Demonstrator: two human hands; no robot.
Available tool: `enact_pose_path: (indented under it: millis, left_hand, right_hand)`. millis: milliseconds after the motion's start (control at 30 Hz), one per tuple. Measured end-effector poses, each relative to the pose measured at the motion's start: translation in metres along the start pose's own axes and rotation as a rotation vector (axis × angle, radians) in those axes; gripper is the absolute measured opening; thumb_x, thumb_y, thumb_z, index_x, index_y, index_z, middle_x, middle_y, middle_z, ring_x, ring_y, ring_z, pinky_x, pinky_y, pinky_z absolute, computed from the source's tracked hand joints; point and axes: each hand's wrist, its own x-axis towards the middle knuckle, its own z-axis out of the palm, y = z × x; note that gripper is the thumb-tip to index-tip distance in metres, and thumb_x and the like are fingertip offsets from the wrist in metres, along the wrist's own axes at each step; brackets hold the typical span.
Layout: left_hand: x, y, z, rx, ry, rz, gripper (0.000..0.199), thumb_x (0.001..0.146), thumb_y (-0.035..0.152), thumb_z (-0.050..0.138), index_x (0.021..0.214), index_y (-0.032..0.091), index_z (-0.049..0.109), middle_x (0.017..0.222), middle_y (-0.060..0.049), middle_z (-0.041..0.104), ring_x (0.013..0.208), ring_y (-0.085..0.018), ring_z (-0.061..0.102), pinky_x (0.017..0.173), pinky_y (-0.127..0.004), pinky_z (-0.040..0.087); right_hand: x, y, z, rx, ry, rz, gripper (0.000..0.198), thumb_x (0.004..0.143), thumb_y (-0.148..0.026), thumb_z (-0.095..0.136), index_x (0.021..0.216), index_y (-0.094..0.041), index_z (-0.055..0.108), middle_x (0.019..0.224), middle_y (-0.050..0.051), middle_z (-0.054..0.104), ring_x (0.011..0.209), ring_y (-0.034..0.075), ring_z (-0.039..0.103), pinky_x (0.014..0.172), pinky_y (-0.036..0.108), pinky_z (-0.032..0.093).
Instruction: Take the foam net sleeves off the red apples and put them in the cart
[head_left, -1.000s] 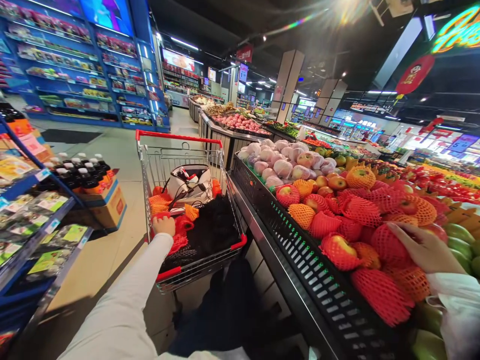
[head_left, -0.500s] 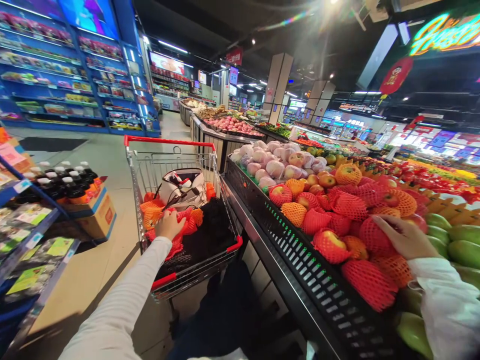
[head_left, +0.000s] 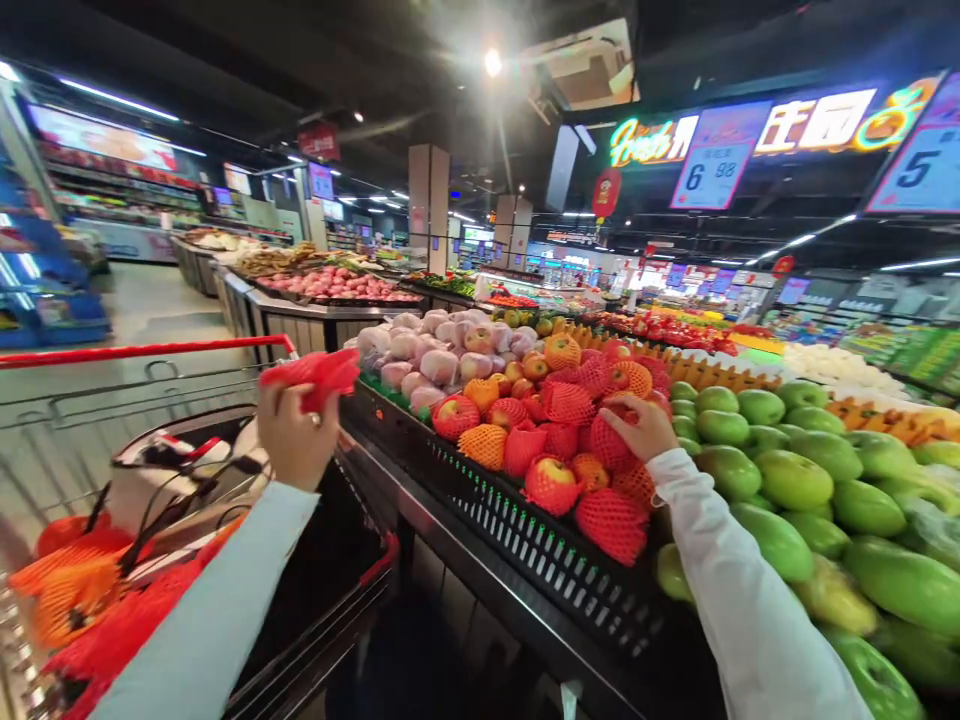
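My left hand (head_left: 296,430) is raised over the shopping cart (head_left: 150,348), its fingers closed around a red foam fruit net (head_left: 319,378). The net looks flattened; I cannot see whether anything is inside it. On the apple display, my right hand (head_left: 641,425) curls over an apple in a red foam net (head_left: 611,442), fingertips against its side. Around it lie other apples (head_left: 551,482) in red and orange nets. Inside the cart are a light-coloured bag (head_left: 180,490) with a dark strap and several loose orange nets (head_left: 71,590) and red nets (head_left: 127,630).
A black slatted rail (head_left: 510,520) edges the fruit stand. Green mangoes (head_left: 795,480) are heaped on the right, and pale wrapped fruit (head_left: 439,365) sits behind the apples. Price signs (head_left: 711,160) hang overhead. Farther back is another produce stand (head_left: 337,285).
My left hand has risen from the nets in the cart and moved toward the fruit stand, bringing a red net with it. My right hand stays at the apples. The view has turned right.
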Motion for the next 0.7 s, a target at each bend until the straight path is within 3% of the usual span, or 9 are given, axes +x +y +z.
enact_pose_path:
  millis: [33,167,267,333,367,433,500,600,700]
  left_hand:
    - [0.006,0.031,0.012,-0.064,0.028,0.027,0.037,0.087,0.054,0.056,0.099,0.019,0.061,0.115,-0.012,0.062,0.121,-0.032,0.058,0.11,-0.051,0.047]
    - [0.003,0.175,0.055,-0.345,-0.098,0.295,0.029,0.093,0.042,0.057,0.104,0.017,0.065,0.124,-0.016,0.064,0.125,-0.031,0.058,0.109,-0.048,0.047]
    - [-0.023,0.282,0.076,-0.6,-0.186,0.66,0.016,0.095,0.029,0.059,0.105,0.02,0.069,0.123,-0.013,0.067,0.119,-0.028,0.063,0.106,-0.045,0.049]
    - [-0.042,0.339,0.088,-0.745,-0.286,0.958,0.017,0.097,0.022,0.055,0.107,0.021,0.07,0.126,-0.013,0.068,0.119,-0.025,0.064,0.106,-0.042,0.05]
    - [-0.05,0.36,0.094,-0.786,-0.317,1.024,0.02,0.098,0.019,0.054,0.11,0.02,0.07,0.129,-0.013,0.067,0.121,-0.026,0.064,0.107,-0.043,0.05]
    - [-0.062,0.387,0.109,-0.825,-0.356,0.983,0.024,0.097,0.019,0.054,0.115,0.017,0.069,0.132,-0.016,0.066,0.124,-0.028,0.063,0.107,-0.045,0.051]
    - [-0.069,0.394,0.125,-0.847,-0.424,0.861,0.027,0.095,0.02,0.057,0.118,0.014,0.068,0.132,-0.018,0.064,0.123,-0.03,0.064,0.105,-0.046,0.053]
    - [-0.071,0.38,0.146,-0.915,-0.582,0.759,0.028,0.093,0.026,0.061,0.117,0.013,0.068,0.129,-0.018,0.065,0.118,-0.029,0.065,0.103,-0.045,0.055]
    - [-0.069,0.364,0.151,-1.047,-0.694,0.67,0.027,0.097,0.034,0.058,0.112,0.014,0.07,0.124,-0.016,0.065,0.116,-0.027,0.065,0.103,-0.043,0.054]
  right_hand:
    - [0.0,-0.002,-0.001,0.016,0.043,-0.022,0.035,0.081,-0.052,0.065,0.092,-0.021,0.077,0.102,0.01,0.08,0.097,0.028,0.074,0.098,0.047,0.055]
    - [-0.002,-0.013,-0.007,0.073,0.185,-0.046,0.037,0.083,-0.053,0.064,0.096,-0.02,0.076,0.103,0.011,0.079,0.1,0.028,0.073,0.1,0.048,0.054]
    - [-0.001,-0.016,-0.007,0.203,0.26,-0.035,0.046,0.084,-0.056,0.06,0.111,-0.02,0.073,0.109,0.012,0.077,0.099,0.027,0.072,0.096,0.048,0.056]
    - [0.001,-0.012,-0.007,0.246,0.34,-0.054,0.048,0.08,-0.057,0.06,0.108,-0.021,0.073,0.109,0.012,0.077,0.102,0.029,0.071,0.098,0.049,0.056]
    - [0.002,-0.009,-0.007,0.234,0.373,-0.058,0.047,0.08,-0.058,0.058,0.104,-0.021,0.073,0.107,0.011,0.076,0.104,0.029,0.071,0.099,0.049,0.055]
    - [0.004,-0.001,-0.007,0.201,0.424,-0.043,0.045,0.082,-0.058,0.055,0.1,-0.021,0.072,0.102,0.011,0.076,0.101,0.029,0.07,0.098,0.05,0.056]
    - [0.005,0.006,-0.007,0.218,0.449,0.018,0.047,0.086,-0.059,0.051,0.104,-0.021,0.071,0.098,0.01,0.076,0.094,0.027,0.071,0.089,0.046,0.06]
    - [0.005,0.009,-0.003,0.274,0.428,0.113,0.05,0.087,-0.064,0.052,0.108,-0.022,0.07,0.095,0.008,0.074,0.085,0.024,0.071,0.075,0.039,0.062]
    - [0.002,0.003,0.002,0.307,0.353,0.168,0.054,0.082,-0.068,0.063,0.11,-0.022,0.07,0.096,0.008,0.073,0.081,0.023,0.07,0.066,0.036,0.062]
